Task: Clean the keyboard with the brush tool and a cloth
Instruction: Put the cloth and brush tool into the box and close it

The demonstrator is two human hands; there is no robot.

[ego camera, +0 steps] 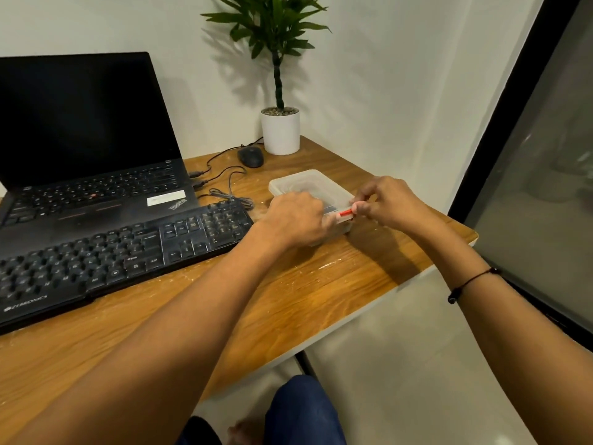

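A black external keyboard (122,252) lies on the wooden desk in front of the laptop. To its right stands a clear plastic box (308,184) with a lid. My left hand (295,220) grips the near left side of the box with curled fingers. My right hand (385,200) pinches a small red and white tool (346,213) at the box's near right corner. What lies inside the box is hidden by my hands. No cloth is in view.
An open black laptop (80,139) stands behind the keyboard. A black mouse (251,156) with loose cables and a white potted plant (280,131) sit at the back. The desk edge (417,277) runs close on the right, beside a dark glass panel.
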